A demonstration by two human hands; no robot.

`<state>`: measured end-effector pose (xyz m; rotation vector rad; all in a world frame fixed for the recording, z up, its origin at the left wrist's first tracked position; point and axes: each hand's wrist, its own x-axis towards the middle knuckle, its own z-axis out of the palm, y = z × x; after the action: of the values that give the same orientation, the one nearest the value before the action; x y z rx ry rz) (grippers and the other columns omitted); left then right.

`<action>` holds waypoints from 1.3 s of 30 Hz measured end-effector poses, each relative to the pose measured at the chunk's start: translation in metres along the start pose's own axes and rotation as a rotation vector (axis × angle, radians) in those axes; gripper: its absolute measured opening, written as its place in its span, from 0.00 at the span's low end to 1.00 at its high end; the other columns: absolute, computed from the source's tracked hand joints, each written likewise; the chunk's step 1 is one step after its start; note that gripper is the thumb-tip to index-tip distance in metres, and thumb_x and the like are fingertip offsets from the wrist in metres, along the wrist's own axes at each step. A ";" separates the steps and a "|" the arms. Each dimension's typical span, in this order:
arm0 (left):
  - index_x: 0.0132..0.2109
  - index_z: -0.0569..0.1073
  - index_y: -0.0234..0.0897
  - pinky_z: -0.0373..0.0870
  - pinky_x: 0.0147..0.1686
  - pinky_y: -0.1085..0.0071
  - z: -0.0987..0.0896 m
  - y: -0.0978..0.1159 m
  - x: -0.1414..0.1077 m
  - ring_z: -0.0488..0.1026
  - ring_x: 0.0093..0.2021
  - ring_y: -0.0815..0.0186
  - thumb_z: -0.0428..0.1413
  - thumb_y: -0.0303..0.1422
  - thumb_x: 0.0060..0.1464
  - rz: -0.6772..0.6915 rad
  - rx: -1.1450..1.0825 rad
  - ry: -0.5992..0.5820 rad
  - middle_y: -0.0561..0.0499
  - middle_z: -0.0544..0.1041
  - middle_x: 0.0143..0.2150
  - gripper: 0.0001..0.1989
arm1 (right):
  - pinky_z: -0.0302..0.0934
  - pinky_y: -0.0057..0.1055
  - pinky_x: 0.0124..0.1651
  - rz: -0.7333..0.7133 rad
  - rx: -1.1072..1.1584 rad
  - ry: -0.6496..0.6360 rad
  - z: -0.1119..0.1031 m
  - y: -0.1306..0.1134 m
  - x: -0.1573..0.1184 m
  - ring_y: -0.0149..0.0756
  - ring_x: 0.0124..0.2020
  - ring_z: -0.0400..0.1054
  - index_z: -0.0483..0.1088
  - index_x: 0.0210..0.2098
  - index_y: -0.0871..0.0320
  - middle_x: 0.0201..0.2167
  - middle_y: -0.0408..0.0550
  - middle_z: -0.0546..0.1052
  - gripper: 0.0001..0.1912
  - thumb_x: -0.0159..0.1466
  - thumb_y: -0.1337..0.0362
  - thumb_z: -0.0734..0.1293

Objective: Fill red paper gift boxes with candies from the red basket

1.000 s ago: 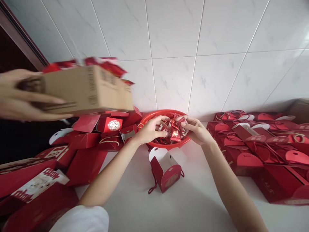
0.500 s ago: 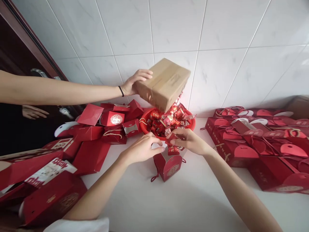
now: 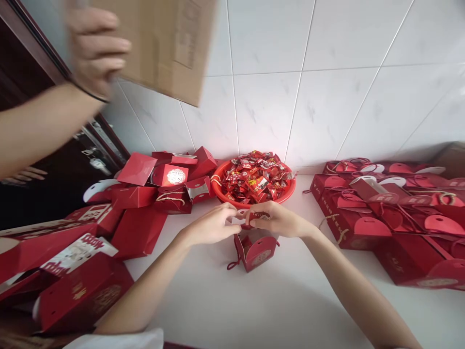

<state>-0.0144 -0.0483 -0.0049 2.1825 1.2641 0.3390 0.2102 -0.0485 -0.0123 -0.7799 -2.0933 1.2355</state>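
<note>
A small red gift box (image 3: 259,256) stands open on the white table, with wrapped sweets partly visible inside. My left hand (image 3: 212,224) is at its far side, thumb and fingers around the raised flap with the white inside. Above the box, my right hand (image 3: 279,220) pinches a red-wrapped sweet (image 3: 260,216); its fingers partly hide the sweet. Just behind both hands sits a red plastic basket (image 3: 220,193) heaped with red-wrapped sweets (image 3: 254,177).
At upper left a co-worker's hand (image 3: 96,48) holds a cardboard box (image 3: 163,48), blurred by motion. Red gift boxes (image 3: 140,232) pile up on the left. Rows of closed gift boxes (image 3: 359,228) with cords stand on the right. A tiled wall (image 3: 269,106) rises behind.
The co-worker's cardboard box has moved from over the basket to the upper left, and the heap of sweets now shows fully. Sweets my right hand held over the gift box have partly gone from view.
</note>
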 end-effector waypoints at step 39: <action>0.60 0.75 0.44 0.77 0.47 0.64 0.030 -0.003 0.010 0.76 0.43 0.63 0.59 0.41 0.61 0.237 -0.272 0.094 0.45 0.75 0.56 0.22 | 0.72 0.40 0.45 0.319 -0.227 0.524 0.018 0.038 -0.080 0.48 0.47 0.76 0.73 0.58 0.56 0.52 0.54 0.80 0.31 0.68 0.41 0.60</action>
<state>0.0033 -0.0495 -0.0316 2.1005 0.9441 0.6757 0.2574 -0.1011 -0.0685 -1.4141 -1.7286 0.8233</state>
